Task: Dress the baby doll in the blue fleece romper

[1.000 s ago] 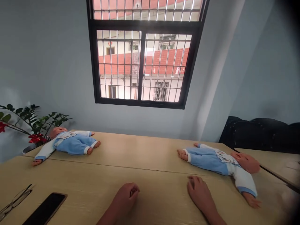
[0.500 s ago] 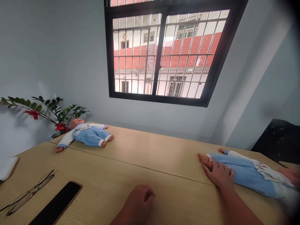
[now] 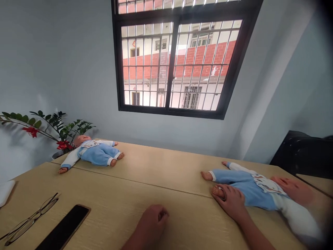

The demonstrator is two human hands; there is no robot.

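Observation:
On the right of the table lies a baby doll point(image 3: 249, 189) on its back in blue trousers and a white top, its head toward the right edge. My right hand point(image 3: 231, 203) is wrapped round its near lower leg, the foot poking out past the thumb. The doll's other leg lies apart, farther back. Near the front middle my left hand point(image 3: 156, 218) rests on the table with its fingers curled; nothing shows in them. A second doll point(image 3: 97, 152) in similar clothes lies at the back left, touched by neither hand.
On the wooden table point(image 3: 166, 166), glasses point(image 3: 33, 218) and a black phone point(image 3: 65, 227) lie at the front left, a white object point(image 3: 6, 191) at the left edge. Behind stand a potted plant point(image 3: 62, 128) and a barred window point(image 3: 169, 66). A black chair point(image 3: 304, 149) is at right.
My right hand has moved left with the near leg of the right doll, whose legs are now spread apart. More of that doll's head shows. The view has shifted slightly.

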